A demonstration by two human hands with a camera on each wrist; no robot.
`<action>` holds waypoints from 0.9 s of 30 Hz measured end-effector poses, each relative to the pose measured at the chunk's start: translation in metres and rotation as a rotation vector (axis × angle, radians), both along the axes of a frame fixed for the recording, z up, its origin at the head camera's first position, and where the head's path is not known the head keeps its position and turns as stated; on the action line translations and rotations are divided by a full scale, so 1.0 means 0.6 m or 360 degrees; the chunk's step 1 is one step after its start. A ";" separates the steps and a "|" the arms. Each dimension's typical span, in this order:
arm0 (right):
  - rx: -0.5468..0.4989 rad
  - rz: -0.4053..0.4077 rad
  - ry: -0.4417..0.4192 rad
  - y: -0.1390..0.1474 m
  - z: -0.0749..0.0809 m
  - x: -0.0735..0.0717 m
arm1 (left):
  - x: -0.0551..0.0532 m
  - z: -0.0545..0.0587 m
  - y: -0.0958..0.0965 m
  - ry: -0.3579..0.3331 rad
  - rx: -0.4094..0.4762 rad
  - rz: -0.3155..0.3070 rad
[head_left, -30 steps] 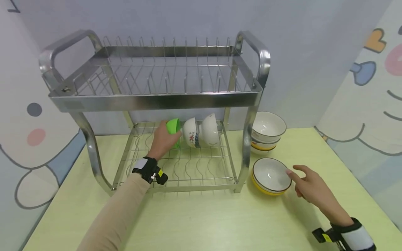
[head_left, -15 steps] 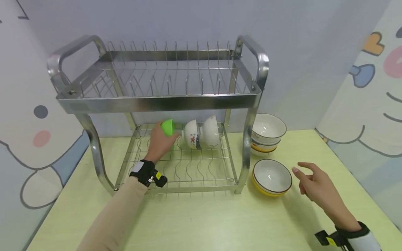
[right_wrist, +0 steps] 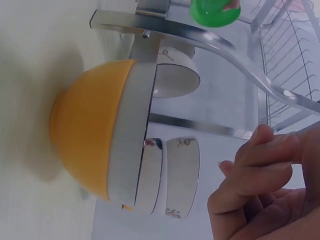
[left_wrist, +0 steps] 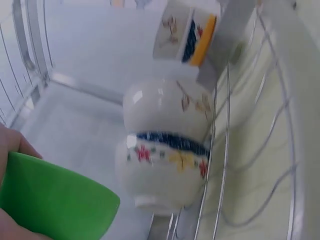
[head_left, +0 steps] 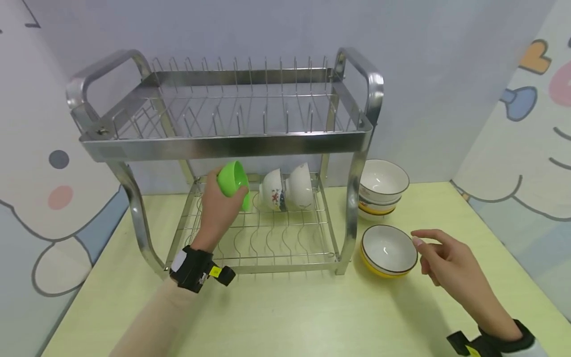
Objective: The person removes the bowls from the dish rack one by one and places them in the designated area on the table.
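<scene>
My left hand (head_left: 218, 208) grips a small green bowl (head_left: 230, 179) over the lower tier of the metal dish rack (head_left: 285, 268), its mouth turned to the right. In the left wrist view the green bowl (left_wrist: 60, 197) fills the lower left corner. Just right of it, two white patterned bowls (head_left: 271, 191) stand on edge, one behind the other. My right hand (head_left: 448, 265) hangs with loosely bent fingers beside a yellow-and-white bowl (head_left: 389, 250). From the right wrist, that hand (right_wrist: 265, 185) appears apart from the yellow bowl (right_wrist: 92, 130) and holds nothing.
Behind the yellow bowl, a stack of several white bowls (head_left: 382, 179) stands close to the rack's right leg (head_left: 354, 213). The rack's upper tier (head_left: 223, 146) overhangs the lower one. A pale wooden table (head_left: 285, 317) extends in front, and a wall rises behind.
The green bowl has come up and left, toward me, away from the two white bowls, in my left hand's grip. My right hand drew slightly away from the yellow bowl, then back beside it.
</scene>
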State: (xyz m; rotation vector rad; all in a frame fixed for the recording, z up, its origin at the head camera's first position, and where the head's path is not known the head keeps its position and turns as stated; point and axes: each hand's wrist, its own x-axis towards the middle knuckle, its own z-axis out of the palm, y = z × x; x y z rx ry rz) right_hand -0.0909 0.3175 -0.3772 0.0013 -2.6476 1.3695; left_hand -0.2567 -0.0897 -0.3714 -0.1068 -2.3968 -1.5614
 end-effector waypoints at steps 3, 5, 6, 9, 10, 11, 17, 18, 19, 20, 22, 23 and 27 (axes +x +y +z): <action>-0.0008 0.0039 0.0010 -0.013 0.005 0.001 | 0.030 0.008 0.009 -0.0018 0.0078 -0.0104; -0.0021 0.0081 0.0015 -0.022 0.008 0.001 | 0.048 0.013 0.013 -0.0063 0.0150 -0.0204; -0.0031 0.0109 0.0015 -0.028 0.009 0.001 | 0.058 0.016 0.014 -0.0096 0.0188 -0.0257; -0.0064 0.0239 0.0016 -0.043 0.011 0.001 | 0.085 0.024 0.016 -0.0258 0.0393 -0.0462; -0.0075 0.0285 0.0016 -0.048 0.011 0.001 | 0.094 0.026 0.017 -0.0323 0.0484 -0.0535; -0.0105 0.0336 0.0011 -0.054 0.011 0.002 | 0.103 0.028 0.018 -0.0383 0.0574 -0.0613; -0.0420 0.0594 -0.0088 -0.102 0.008 0.001 | 0.156 0.021 0.040 -0.0672 0.1039 -0.0962; -0.0455 0.0621 -0.0117 -0.112 0.007 0.001 | 0.165 0.016 0.048 -0.0713 0.1089 -0.1002; -0.0480 0.0643 -0.0152 -0.121 0.006 0.000 | 0.173 0.011 0.056 -0.0756 0.1120 -0.1034; -0.0508 0.0668 -0.0184 -0.130 0.004 -0.001 | 0.183 0.005 0.064 -0.0796 0.1137 -0.1063; -0.0557 0.0747 -0.0233 -0.147 0.001 -0.002 | 0.200 -0.005 0.081 -0.0873 0.1157 -0.1120; -0.0583 0.0787 -0.0256 -0.154 -0.001 -0.002 | 0.208 -0.010 0.088 -0.0902 0.1156 -0.1138; -0.0627 0.0877 -0.0308 -0.174 -0.008 -0.001 | 0.233 -0.023 0.106 -0.0966 0.1147 -0.1178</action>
